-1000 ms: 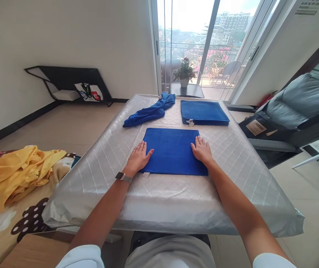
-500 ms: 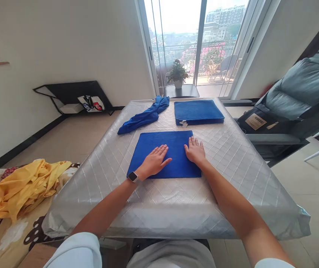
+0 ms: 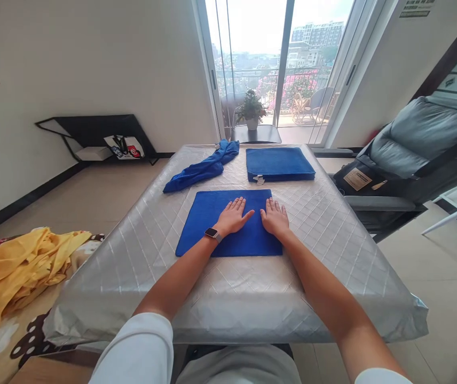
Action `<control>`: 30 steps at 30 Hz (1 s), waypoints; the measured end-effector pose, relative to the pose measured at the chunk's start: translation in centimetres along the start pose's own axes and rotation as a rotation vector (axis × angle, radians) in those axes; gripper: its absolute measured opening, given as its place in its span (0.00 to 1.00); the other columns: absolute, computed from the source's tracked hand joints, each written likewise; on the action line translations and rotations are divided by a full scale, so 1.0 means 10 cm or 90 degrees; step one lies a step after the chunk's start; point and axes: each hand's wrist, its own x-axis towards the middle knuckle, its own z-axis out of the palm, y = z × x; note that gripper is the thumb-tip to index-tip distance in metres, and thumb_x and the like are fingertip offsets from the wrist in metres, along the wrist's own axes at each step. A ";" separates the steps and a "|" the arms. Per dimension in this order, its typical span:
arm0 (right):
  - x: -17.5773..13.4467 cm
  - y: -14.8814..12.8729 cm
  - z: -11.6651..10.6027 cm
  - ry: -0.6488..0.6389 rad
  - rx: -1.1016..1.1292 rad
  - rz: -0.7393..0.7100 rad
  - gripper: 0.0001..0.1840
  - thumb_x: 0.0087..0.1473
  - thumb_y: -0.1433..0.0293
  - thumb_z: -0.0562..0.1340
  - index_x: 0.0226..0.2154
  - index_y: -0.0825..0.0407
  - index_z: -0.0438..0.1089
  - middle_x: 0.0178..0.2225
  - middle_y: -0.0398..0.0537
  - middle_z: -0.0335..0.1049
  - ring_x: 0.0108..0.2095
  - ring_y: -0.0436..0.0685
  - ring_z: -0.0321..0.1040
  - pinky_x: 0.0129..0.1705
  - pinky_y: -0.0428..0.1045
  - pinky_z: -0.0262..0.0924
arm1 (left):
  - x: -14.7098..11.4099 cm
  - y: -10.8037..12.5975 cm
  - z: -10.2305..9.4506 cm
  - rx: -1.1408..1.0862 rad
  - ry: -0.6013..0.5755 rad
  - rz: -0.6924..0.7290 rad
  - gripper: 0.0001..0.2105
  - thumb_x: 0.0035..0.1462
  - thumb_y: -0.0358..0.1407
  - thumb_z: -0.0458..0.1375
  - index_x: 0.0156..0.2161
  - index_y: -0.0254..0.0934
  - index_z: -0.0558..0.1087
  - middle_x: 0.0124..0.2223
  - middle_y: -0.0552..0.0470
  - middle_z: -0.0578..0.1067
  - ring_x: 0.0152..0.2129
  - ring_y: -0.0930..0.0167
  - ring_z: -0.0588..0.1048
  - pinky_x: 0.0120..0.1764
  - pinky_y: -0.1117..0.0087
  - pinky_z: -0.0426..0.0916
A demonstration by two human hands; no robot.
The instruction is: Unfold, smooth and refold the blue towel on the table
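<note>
A folded blue towel point(image 3: 208, 224) lies flat in the middle of the table point(image 3: 332, 250), which has a silver quilted cover. My left hand point(image 3: 234, 216) rests palm down on the towel's right half, fingers spread, a watch on the wrist. Just to its right, my right hand point(image 3: 274, 217) presses flat near the towel's right edge. Behind it sits a stack of folded blue towels point(image 3: 278, 164). A crumpled blue towel point(image 3: 202, 168) lies at the back left.
A yellow cloth point(image 3: 16, 269) lies on a patterned surface at the left. A grey chair point(image 3: 408, 154) stands right of the table. A potted plant point(image 3: 251, 109) on a small stand sits by the glass balcony door. A black rack point(image 3: 92, 133) leans on the wall.
My left hand slid rightward across the towel from its left edge to beside my right hand. My right hand stayed near the right edge. The view shifted slightly.
</note>
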 end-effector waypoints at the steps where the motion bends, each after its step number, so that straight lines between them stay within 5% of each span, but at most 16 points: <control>1: 0.00 0.00 -0.01 -0.003 0.001 0.001 0.37 0.73 0.58 0.38 0.76 0.60 0.40 0.77 0.52 0.34 0.76 0.61 0.34 0.75 0.62 0.29 | -0.06 -0.17 -0.03 0.002 -0.005 -0.024 0.39 0.72 0.56 0.31 0.75 0.28 0.51 0.77 0.41 0.49 0.74 0.63 0.47 0.73 0.57 0.43; 5: 0.00 0.00 -0.02 -0.009 -0.009 0.003 0.36 0.73 0.58 0.37 0.76 0.58 0.40 0.78 0.51 0.34 0.76 0.60 0.33 0.75 0.61 0.30 | -0.25 -0.79 -0.12 -0.001 0.012 -0.133 0.41 0.71 0.58 0.32 0.75 0.26 0.49 0.77 0.38 0.48 0.74 0.60 0.46 0.73 0.54 0.43; 9: -0.01 0.00 -0.03 -0.007 -0.028 0.009 0.36 0.74 0.58 0.37 0.76 0.55 0.40 0.78 0.50 0.34 0.76 0.60 0.34 0.75 0.61 0.31 | -0.33 -1.13 -0.11 -0.017 0.048 -0.203 0.42 0.70 0.59 0.32 0.75 0.27 0.51 0.76 0.36 0.49 0.74 0.57 0.49 0.72 0.51 0.46; 25: 0.05 -0.01 -0.09 -0.018 -0.108 0.004 0.37 0.73 0.56 0.39 0.76 0.58 0.42 0.77 0.53 0.36 0.76 0.62 0.38 0.74 0.62 0.37 | -0.27 -1.37 -0.05 -0.058 0.095 -0.217 0.44 0.69 0.60 0.32 0.74 0.25 0.52 0.76 0.32 0.50 0.73 0.54 0.51 0.71 0.52 0.48; 30: 0.36 0.06 -0.21 0.061 -0.093 -0.030 0.36 0.73 0.58 0.38 0.75 0.58 0.44 0.77 0.55 0.39 0.75 0.60 0.39 0.74 0.59 0.39 | -0.28 -1.40 -0.09 -0.058 0.097 -0.207 0.43 0.71 0.58 0.33 0.73 0.21 0.53 0.75 0.30 0.52 0.72 0.54 0.53 0.71 0.54 0.49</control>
